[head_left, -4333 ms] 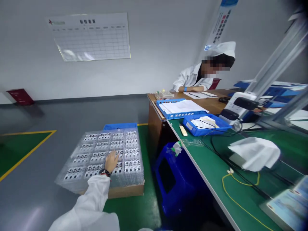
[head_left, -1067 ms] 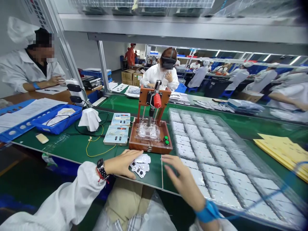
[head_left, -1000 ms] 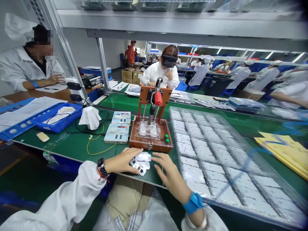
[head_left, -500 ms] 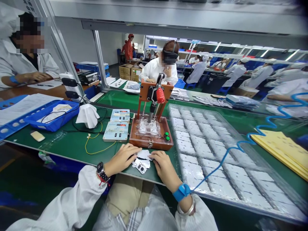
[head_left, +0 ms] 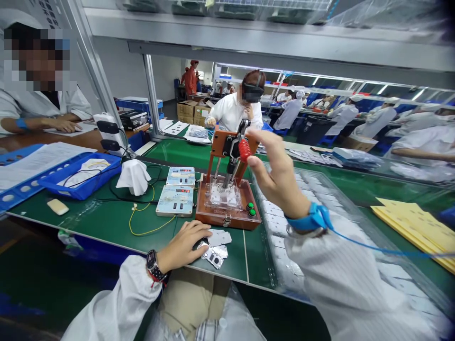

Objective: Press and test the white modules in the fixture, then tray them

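My left hand (head_left: 186, 242) lies spread over the left edge of a small pile of white circuit boards (head_left: 219, 237) at the table's front. The lowest board shows dark round and square parts. My right hand (head_left: 275, 173) is raised beside the red handle (head_left: 245, 150) of a toggle-clamp test fixture (head_left: 227, 201). Its thumb and fingers are apart in a curve close to the handle; whether they touch it is hard to tell. The fixture has a brown base, an orange frame, a clear plate and two green buttons (head_left: 251, 209).
Two meter boxes (head_left: 175, 201) with red displays stand left of the fixture. A large clear tray (head_left: 277, 222) of white boards lies on the right, partly behind my sleeve. Farther left is a blue tray (head_left: 78, 177). A blue coiled cord (head_left: 373, 252) runs from my right wrist. Co-workers sit opposite and left.
My right hand has left the boards and risen to the red handle. My left hand stays on the boards. The view has shifted slightly, and the meter displays read differently.
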`<state>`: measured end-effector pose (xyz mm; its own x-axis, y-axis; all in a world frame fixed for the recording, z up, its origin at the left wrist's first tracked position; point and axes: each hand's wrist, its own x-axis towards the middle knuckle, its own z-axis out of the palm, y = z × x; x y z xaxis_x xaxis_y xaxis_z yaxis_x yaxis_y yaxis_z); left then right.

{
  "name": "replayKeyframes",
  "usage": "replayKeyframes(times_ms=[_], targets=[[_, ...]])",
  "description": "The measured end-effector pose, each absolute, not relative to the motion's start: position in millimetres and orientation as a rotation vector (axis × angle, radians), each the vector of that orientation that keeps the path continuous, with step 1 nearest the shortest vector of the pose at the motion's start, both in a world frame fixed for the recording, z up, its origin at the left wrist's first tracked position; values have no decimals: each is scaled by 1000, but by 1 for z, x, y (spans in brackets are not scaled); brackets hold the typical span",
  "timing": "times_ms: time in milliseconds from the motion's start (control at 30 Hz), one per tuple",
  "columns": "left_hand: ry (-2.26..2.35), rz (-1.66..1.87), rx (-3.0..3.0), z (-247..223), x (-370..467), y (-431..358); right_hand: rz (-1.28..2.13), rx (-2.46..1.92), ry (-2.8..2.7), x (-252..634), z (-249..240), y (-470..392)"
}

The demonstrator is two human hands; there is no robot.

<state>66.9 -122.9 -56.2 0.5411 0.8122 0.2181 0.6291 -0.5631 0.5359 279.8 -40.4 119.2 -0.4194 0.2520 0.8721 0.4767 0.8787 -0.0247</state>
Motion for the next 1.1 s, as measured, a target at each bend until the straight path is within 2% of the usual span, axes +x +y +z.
replayKeyframes(times_ms=[133,300,467,567,667,800,933,1033,1100], targets=[[1160,615,2400,-53,68,-124,-348,-418,-2098,269,109,-17],[1023,519,2477,-49,70,-123,-297,-516,-1934,262,105,-15],[974,499,2538,-46,76,-118,-18,-504,-1683,244,174,8],[981,532,2537,-47,79,-117,246,-750,-1723,237,216,44],[1006,552,2509,-48,80,-117,400,-923,-1737,240,227,81],[1022,581,2458,-48,78,-117,422,-885,-1630,270,184,95],[996,605,2403,-48,76,-115,326,-820,-1331,308,94,60],[991,611,2385,-50,76,-114,457,-940,-1674,318,31,22],[992,612,2384,-52,77,-113,502,-944,-1833,315,6,2]])
